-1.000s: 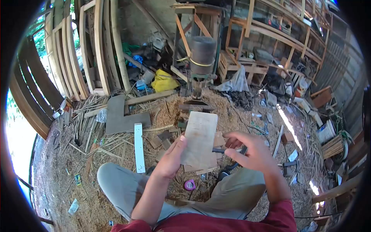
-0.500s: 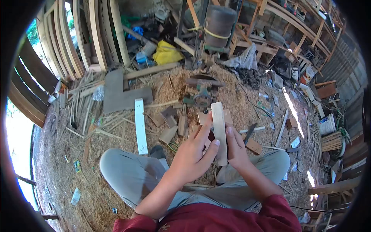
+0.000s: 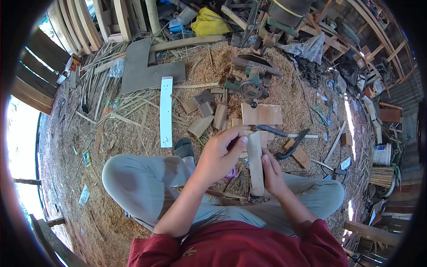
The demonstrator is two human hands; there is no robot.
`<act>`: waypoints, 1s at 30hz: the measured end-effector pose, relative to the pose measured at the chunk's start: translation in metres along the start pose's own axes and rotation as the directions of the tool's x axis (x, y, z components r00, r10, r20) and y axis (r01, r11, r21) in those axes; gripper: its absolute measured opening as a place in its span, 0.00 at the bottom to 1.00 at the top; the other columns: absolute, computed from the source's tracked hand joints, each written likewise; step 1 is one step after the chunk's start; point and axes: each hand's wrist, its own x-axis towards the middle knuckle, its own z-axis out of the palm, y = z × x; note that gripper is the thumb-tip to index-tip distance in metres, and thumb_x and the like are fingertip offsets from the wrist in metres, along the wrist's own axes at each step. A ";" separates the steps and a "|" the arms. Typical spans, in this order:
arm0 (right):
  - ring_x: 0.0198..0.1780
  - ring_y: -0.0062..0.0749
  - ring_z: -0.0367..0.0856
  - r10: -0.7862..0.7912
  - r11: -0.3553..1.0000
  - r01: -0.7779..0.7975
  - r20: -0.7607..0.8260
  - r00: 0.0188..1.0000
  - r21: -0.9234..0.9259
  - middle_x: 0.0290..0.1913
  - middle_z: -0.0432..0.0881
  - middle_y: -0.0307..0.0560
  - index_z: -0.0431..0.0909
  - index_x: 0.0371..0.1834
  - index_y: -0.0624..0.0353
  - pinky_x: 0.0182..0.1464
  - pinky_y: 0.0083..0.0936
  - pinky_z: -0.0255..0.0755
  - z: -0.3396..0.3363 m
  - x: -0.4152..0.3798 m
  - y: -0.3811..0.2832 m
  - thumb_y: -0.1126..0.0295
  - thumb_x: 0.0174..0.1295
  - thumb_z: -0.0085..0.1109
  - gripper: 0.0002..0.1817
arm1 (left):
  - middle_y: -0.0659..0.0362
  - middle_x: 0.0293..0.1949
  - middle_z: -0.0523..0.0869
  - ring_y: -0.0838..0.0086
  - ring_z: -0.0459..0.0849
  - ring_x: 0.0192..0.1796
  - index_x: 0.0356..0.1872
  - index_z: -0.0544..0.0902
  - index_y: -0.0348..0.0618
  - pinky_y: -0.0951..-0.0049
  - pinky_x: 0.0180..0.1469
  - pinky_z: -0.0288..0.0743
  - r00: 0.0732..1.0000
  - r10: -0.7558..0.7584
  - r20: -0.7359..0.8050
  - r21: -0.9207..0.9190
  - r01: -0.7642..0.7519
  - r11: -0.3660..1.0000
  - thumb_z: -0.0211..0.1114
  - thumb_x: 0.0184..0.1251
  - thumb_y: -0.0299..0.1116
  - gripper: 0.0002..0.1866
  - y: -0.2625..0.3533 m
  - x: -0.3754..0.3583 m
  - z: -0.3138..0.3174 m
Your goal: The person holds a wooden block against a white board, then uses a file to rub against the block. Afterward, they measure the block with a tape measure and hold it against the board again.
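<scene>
A short, pale wooden block (image 3: 255,164) stands lengthwise between my two hands, over my lap. My left hand (image 3: 221,153) grips its upper end, thumb on the near side and fingers folded behind. Along the block's right edge, my right hand (image 3: 273,173) presses with its fingers closed. Just beyond the hands, a flat light-brown board (image 3: 262,114) lies on the sawdust. To the right of it is a curved dark-handled tool (image 3: 293,146), resting partly over a small wood piece (image 3: 299,155).
A green machine with a handwheel (image 3: 253,89) stands ahead amid sawdust. Several wood offcuts (image 3: 201,126) lie in front of it. A long white strip (image 3: 166,113) is on the left, near a grey L-shaped sheet (image 3: 149,73). A yellow bag (image 3: 211,22) sits at the back.
My view has tipped down, so the floor things sit higher. The block is lower against the floor behind it, and my left index finger, earlier stretched along it, is now bent at its top end.
</scene>
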 end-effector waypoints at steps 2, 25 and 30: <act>0.56 0.29 0.79 -0.003 0.999 0.001 -0.039 0.999 -0.046 0.55 0.82 0.50 0.71 0.70 0.69 0.61 0.27 0.72 0.001 0.002 0.007 0.58 0.85 0.39 0.25 | 0.66 0.28 0.77 0.84 0.71 0.31 0.38 0.78 0.39 0.77 0.35 0.68 0.998 -0.041 0.050 -0.099 0.046 0.994 0.61 0.79 0.30 0.07 -0.023 0.003 0.002; 0.50 0.23 0.75 0.301 0.919 -0.212 -0.243 0.922 0.332 0.49 0.82 0.38 0.78 0.55 0.61 0.56 0.24 0.69 0.116 0.055 0.123 0.56 0.80 0.56 0.18 | 0.42 0.41 0.90 0.45 0.89 0.48 0.44 0.88 0.39 0.48 0.54 0.82 0.690 -0.377 -0.618 0.455 0.705 0.545 0.61 0.67 0.41 0.16 -0.368 -0.009 -0.092; 0.52 0.25 0.80 0.328 0.879 -0.246 -0.144 0.934 0.408 0.49 0.84 0.41 0.77 0.55 0.61 0.57 0.27 0.72 0.143 0.056 0.142 0.61 0.77 0.62 0.15 | 0.40 0.48 0.89 0.43 0.88 0.52 0.48 0.87 0.38 0.47 0.55 0.82 0.557 -0.477 -0.680 0.360 0.820 0.445 0.59 0.67 0.38 0.17 -0.394 -0.025 -0.135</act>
